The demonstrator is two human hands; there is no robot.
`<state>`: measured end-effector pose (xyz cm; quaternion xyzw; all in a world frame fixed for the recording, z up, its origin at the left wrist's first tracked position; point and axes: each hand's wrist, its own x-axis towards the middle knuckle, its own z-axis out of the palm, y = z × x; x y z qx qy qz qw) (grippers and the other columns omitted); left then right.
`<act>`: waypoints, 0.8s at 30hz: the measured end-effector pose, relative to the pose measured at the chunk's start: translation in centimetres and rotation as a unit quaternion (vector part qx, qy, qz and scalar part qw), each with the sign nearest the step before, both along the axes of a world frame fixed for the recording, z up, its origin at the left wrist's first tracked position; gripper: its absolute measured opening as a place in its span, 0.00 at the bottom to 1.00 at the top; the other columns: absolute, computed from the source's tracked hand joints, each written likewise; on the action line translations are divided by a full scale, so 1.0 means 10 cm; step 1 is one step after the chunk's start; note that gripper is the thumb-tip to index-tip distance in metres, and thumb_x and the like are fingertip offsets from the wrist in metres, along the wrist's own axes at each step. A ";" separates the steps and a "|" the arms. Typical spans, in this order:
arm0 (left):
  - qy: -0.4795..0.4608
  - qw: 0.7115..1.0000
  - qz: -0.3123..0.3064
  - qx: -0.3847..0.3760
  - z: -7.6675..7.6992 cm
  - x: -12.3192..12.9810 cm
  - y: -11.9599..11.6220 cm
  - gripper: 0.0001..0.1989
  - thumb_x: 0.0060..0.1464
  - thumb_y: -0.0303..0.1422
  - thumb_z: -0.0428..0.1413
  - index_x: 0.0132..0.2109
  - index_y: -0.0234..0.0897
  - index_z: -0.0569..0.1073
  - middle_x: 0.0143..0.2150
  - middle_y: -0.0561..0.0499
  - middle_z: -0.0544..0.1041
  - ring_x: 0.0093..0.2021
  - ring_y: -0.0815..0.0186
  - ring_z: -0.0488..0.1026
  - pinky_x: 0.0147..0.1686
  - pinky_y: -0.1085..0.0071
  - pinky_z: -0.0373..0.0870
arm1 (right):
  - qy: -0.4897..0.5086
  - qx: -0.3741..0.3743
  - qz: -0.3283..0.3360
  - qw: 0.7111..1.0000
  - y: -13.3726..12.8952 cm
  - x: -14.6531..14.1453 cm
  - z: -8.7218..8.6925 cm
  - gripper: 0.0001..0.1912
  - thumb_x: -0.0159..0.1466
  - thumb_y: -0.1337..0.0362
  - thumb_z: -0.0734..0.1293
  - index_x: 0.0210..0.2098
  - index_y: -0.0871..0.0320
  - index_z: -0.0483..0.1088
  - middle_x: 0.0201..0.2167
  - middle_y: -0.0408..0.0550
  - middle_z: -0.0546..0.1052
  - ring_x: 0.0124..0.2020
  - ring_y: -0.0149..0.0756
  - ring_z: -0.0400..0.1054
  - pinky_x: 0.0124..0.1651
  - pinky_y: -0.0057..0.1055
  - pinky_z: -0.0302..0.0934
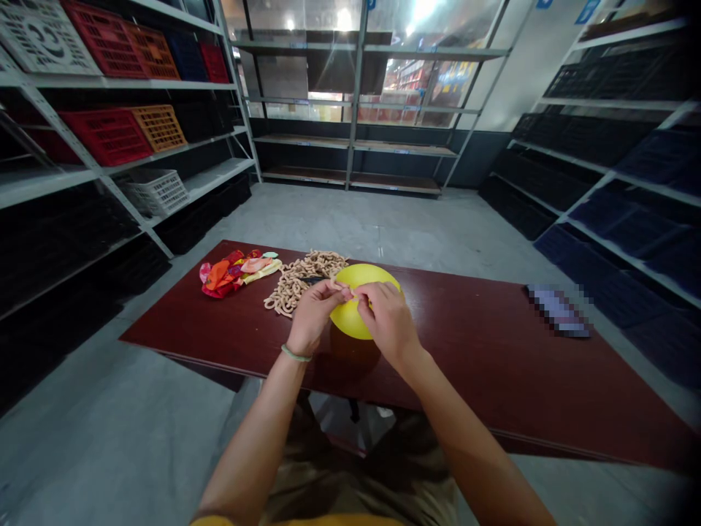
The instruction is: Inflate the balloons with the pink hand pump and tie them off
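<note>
A round yellow inflated balloon is just behind my two hands, over the table. My left hand, with a green band at the wrist, is closed in a pinch at the balloon's near side. Fingertip to fingertip with it, my right hand is also pinched closed there. A short pale piece shows at the left fingertips; whether it is cord or the balloon's neck I cannot tell. Beside my left hand lies a heap of beige twisted cord, with a slim dark object on it.
Limp balloons in red, orange, pink and yellow lie in a pile at the table's left. A blurred flat phone-like object rests on the right of the dark red table. Shelves with plastic crates stand around.
</note>
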<state>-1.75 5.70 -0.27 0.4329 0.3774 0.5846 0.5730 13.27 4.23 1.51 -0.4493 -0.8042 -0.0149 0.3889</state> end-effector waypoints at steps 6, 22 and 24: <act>0.013 0.999 -0.043 -0.028 0.05 -0.05 0.01 0.10 0.44 0.34 0.66 0.31 0.32 0.75 0.27 0.53 0.76 0.29 0.71 0.71 0.38 0.73 0.67 | -0.029 0.004 -0.009 1.000 0.05 0.01 0.03 0.07 0.65 0.69 0.58 0.33 0.56 0.66 0.32 0.50 0.74 0.37 0.43 0.64 0.42 0.39 0.59; -0.093 0.990 -0.070 -0.085 -0.11 -0.12 -0.06 0.11 0.40 0.26 0.67 0.31 0.32 0.73 0.32 0.52 0.78 0.32 0.72 0.73 0.38 0.75 0.67 | -0.083 0.026 0.019 0.996 -0.03 0.04 -0.06 0.07 0.65 0.63 0.63 0.31 0.55 0.70 0.31 0.45 0.75 0.37 0.40 0.63 0.43 0.38 0.52; -0.088 0.991 -0.053 -0.090 -0.15 -0.09 -0.04 0.11 0.40 0.27 0.67 0.30 0.32 0.73 0.31 0.52 0.77 0.31 0.72 0.73 0.36 0.75 0.67 | -0.052 0.010 0.015 0.998 0.00 0.07 -0.09 0.07 0.66 0.61 0.63 0.34 0.56 0.71 0.34 0.46 0.75 0.39 0.40 0.63 0.44 0.38 0.53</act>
